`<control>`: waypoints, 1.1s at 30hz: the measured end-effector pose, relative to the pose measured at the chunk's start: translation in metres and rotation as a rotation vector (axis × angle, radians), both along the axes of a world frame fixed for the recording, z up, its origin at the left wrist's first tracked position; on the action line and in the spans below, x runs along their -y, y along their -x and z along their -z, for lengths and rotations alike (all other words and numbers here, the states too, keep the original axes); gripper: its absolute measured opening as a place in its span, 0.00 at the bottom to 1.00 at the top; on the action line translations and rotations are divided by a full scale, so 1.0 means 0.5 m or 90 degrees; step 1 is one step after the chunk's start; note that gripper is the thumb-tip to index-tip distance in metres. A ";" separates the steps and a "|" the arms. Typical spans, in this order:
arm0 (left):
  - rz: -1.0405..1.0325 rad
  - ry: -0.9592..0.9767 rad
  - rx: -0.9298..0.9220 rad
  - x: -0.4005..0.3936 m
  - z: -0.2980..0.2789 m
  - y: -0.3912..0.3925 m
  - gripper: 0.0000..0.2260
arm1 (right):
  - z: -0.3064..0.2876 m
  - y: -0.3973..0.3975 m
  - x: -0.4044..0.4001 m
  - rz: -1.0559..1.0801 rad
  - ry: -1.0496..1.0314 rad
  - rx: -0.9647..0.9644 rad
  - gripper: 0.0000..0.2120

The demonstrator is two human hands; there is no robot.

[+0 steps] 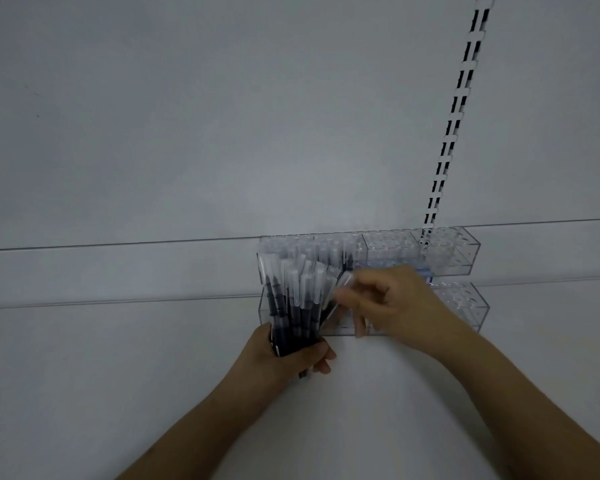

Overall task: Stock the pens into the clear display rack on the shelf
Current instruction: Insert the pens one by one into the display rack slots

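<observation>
My left hand (291, 362) grips a fanned bundle of pens (298, 299) with dark barrels and clear caps, held upright in front of the left end of the clear display rack (454, 254). My right hand (392, 303) pinches the capped end of one pen (343, 284) at the right edge of the bundle. The rack has two tiers of round holes. Several pens stand in the upper tier's left part (326, 252). The right sections of both tiers show empty holes. My right hand hides the middle of the lower tier (465, 303).
The rack sits on a white shelf (118, 341) against a white back panel (222, 116). A slotted metal upright (461, 98) runs up the panel above the rack's right part. A horizontal ledge line crosses the panel at rack height.
</observation>
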State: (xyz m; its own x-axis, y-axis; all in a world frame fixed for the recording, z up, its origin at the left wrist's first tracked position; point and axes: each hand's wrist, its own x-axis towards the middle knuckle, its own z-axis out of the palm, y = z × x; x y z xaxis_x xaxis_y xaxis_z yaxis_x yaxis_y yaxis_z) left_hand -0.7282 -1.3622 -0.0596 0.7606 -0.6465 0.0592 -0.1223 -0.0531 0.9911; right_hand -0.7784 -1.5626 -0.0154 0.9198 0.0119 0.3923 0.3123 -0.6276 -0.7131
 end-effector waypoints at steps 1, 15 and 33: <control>0.000 -0.005 0.006 -0.001 0.000 -0.001 0.04 | -0.009 0.002 0.009 0.013 -0.057 0.018 0.15; -0.028 0.000 0.016 0.001 0.003 -0.003 0.04 | -0.021 -0.006 0.047 0.124 -0.095 0.169 0.14; -0.017 -0.011 0.028 -0.002 -0.008 0.001 0.07 | 0.002 -0.005 0.043 0.175 0.243 0.153 0.36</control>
